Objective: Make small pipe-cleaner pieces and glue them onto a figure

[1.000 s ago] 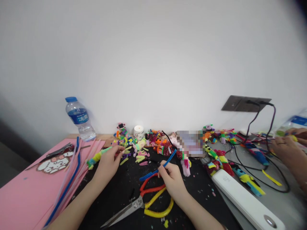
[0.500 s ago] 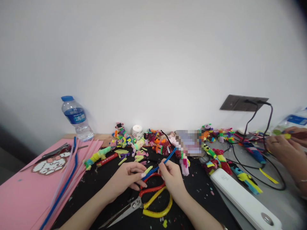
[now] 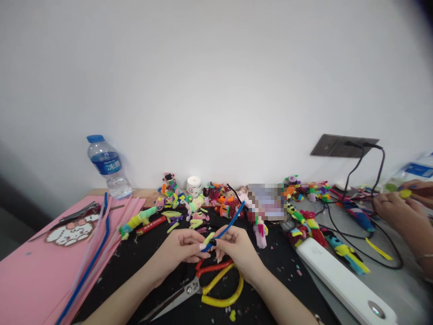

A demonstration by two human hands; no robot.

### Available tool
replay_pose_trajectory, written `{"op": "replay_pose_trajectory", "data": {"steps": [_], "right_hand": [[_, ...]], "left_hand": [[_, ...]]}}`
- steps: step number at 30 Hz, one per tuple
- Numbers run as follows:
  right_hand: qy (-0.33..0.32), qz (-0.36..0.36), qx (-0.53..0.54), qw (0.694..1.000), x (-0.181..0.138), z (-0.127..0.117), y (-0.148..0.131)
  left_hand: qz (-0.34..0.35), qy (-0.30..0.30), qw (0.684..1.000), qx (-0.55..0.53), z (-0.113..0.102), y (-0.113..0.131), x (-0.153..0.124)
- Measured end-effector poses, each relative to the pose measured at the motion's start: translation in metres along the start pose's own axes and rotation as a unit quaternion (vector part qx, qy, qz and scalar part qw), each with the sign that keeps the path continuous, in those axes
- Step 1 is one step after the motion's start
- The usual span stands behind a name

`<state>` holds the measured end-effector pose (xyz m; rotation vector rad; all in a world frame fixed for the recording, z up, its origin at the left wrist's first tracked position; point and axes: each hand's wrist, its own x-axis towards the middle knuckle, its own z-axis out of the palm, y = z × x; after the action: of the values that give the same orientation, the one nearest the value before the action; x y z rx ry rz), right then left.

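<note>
At the near centre of the head view, two bare hands meet fingertip to fingertip above the black mat [image 3: 158, 275]. The left hand [image 3: 181, 247] is closed in a pinch on one short yellow-green piece [image 3: 209, 237]. The right hand [image 3: 237, 247] is closed in a pinch on the near end of one blue pipe cleaner [image 3: 227, 227]. This pipe cleaner rises from the fingertips, slanting far and right, clear of the mat. A small black spot sits where the two pinches meet; what it is cannot be told.

One pair of scissors [image 3: 189, 291] lies just near of the hands, blades pointing near-left, with one red and one yellow handle loop.

Left of the mat lies one pink sheet [image 3: 30, 275]. One long blue stem [image 3: 93, 257] lies on it along its right edge. One metal clip [image 3: 77, 214] lies at its far end. One water bottle [image 3: 108, 166], blue-capped, stands upright at the far left by the wall.

Along the far edge sits a row of many coloured pipe-cleaner figures [image 3: 216, 198], too many and too small to count, with one small white jar [image 3: 194, 185] among them.

To the right, one long white device [image 3: 345, 284] lies on the grey surface. One wall plate [image 3: 334, 145] carries two plugged cables [image 3: 352, 174]. Two hands of a co-worker [image 3: 389, 208] show at the far right edge, close together, and one of them holds a small yellow piece [image 3: 404, 193].
</note>
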<state>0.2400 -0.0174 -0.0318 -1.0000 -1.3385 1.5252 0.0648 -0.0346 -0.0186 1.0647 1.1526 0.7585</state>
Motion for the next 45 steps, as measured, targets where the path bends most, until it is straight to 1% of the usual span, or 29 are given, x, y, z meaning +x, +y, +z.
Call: {"op": "replay_pose_trajectory", "data": {"steps": [3,7,13,16,19,22,28,31,33,36,38,40,42,45], "right_hand": [[0.006,0.034,0.055,0.998,0.000,-0.001,0.000],[-0.002,0.046,0.071,0.996,0.000,-0.001,0.000],[-0.023,0.073,0.071,0.995,-0.001,0.000,-0.001],[-0.019,0.060,0.060,0.996,-0.001,0.000,-0.002],[0.002,0.038,0.054,0.998,-0.001,-0.001,-0.002],[0.013,0.023,0.049,0.998,0.000,-0.001,-0.001],[0.001,0.032,0.038,0.999,0.000,0.000,0.000],[-0.002,0.030,0.030,0.999,0.000,0.001,-0.001],[-0.007,0.026,0.024,0.999,-0.001,0.002,-0.001],[-0.037,0.026,0.013,0.999,-0.002,0.003,-0.001],[-0.060,0.025,0.007,0.998,-0.002,0.003,-0.001],[-0.065,0.015,0.004,0.998,-0.002,0.002,0.000],[-0.064,-0.001,0.003,0.998,-0.002,0.001,-0.001],[-0.070,-0.024,-0.013,0.997,-0.003,0.000,-0.002]], "left_hand": [[-0.008,0.002,1.000,0.006,0.001,0.002,-0.002],[-0.012,-0.003,1.000,0.018,0.002,0.003,-0.003],[-0.011,-0.041,0.999,0.033,0.002,0.001,-0.003],[-0.010,-0.059,0.998,0.020,0.002,0.001,-0.004],[0.003,-0.059,0.998,-0.006,0.003,0.000,-0.003],[0.018,-0.058,0.998,0.007,0.003,-0.002,0.000],[0.047,-0.036,0.998,0.024,0.003,-0.012,0.005],[0.049,-0.041,0.998,0.027,0.004,-0.013,0.004],[0.060,-0.047,0.996,0.042,0.005,-0.011,0.003],[0.101,-0.047,0.989,0.101,0.006,-0.007,0.001],[0.131,-0.034,0.979,0.150,0.006,-0.005,0.000],[0.152,-0.017,0.971,0.186,0.006,-0.003,-0.001],[0.161,-0.012,0.966,0.200,0.005,-0.002,-0.001],[0.162,-0.019,0.967,0.193,0.004,-0.001,-0.001]]}}
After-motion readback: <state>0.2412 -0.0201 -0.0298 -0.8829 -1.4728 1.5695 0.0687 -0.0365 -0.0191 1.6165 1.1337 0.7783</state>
